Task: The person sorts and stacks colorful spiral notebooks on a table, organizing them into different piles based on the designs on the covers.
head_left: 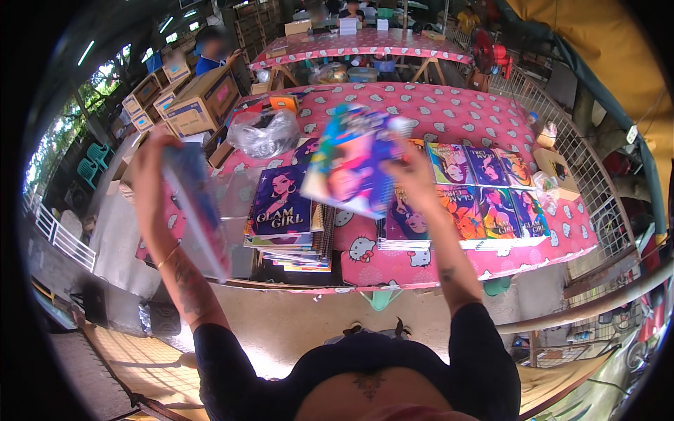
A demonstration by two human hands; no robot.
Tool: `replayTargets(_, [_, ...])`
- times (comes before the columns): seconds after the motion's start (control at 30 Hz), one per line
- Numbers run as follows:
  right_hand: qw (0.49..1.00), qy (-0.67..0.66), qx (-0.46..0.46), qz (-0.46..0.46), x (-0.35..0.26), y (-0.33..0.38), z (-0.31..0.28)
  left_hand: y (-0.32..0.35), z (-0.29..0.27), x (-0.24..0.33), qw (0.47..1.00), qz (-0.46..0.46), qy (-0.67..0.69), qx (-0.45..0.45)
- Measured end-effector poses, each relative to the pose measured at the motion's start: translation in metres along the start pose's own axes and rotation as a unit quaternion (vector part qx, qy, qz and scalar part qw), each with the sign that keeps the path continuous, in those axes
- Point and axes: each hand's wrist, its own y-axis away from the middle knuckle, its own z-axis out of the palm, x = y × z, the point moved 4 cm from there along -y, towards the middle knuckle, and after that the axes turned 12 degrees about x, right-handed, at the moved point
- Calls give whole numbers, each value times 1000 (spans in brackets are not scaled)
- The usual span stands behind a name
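- table [449, 112]: long, under a pink cloth with white cat-face print; it carries all the stock. A second table with the same cloth stands further back.
- cardboard boxes [203, 102]: brown, stacked far left beside the table, plain labels on the sides. They look like bulk supply kept off the work surface.
- clear plastic bag [265, 133]: crumpled, on the far left part of the table, behind the stack.
- rows of notebooks [484, 193]: laid flat edge to edge on the right half, covers up, each with a cartoon girl in purple, orange or teal. Probably spread out so every cover design shows.
- stack of notebooks [288, 217]: near left of the table, spiral-bound, purple cover with a dark-haired girl on top, edges uneven.
- raised notebook [351, 165]: held tilted in the air over the middle of the table, between stack and rows, blue-purple cover, motion-blurred.
- plastic sleeve [196, 210]: clear, long, hangs down at the left over the table's near left edge.
- right hand [414, 179]: closed on the right edge of the raised notebook.
- left hand [151, 172]: raised, fingers clamped on the top of the plastic sleeve.
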Motion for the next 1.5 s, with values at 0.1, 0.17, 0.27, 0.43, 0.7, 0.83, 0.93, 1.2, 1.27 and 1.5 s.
replayTargets(0.1, [975,164,-143,-36,58,28,126,12,98,-48,961,-99,-189,-177])
replayTargets(0.17, [972,204,-114,-38,91,32,134,52,187,-68,879,-12,-360,-311])
replayTargets(0.27, [996,75,-51,21,110,36,109,112,212,-112,912,46,-237,-332])
replayTargets(0.43, [883,465,-66,-12,113,79,-93,161,171,-11,985,-13,21,-173])
replayTargets(0.7, [813,576,-14,-78,159,126,-187,389,332,-8,903,295,-51,-309])
replayTargets(0.83, [946,298,116,57,140,109,-229,307,294,57,900,98,100,-413])
replayTargets(0.93, [964,24,242,105,63,79,-190,230,242,71,951,-7,164,-261])
replayTargets(1.2, [959,63,114,-252,-50,49,-20,73,77,24,919,-94,382,-17])
replayTargets(1.27, [948,133,41,-287,-58,57,40,44,74,42,931,-89,354,28])
replayTargets(1.5, [974,-71,-207,-59,41,56,120,85,172,-106,906,-126,35,-403])
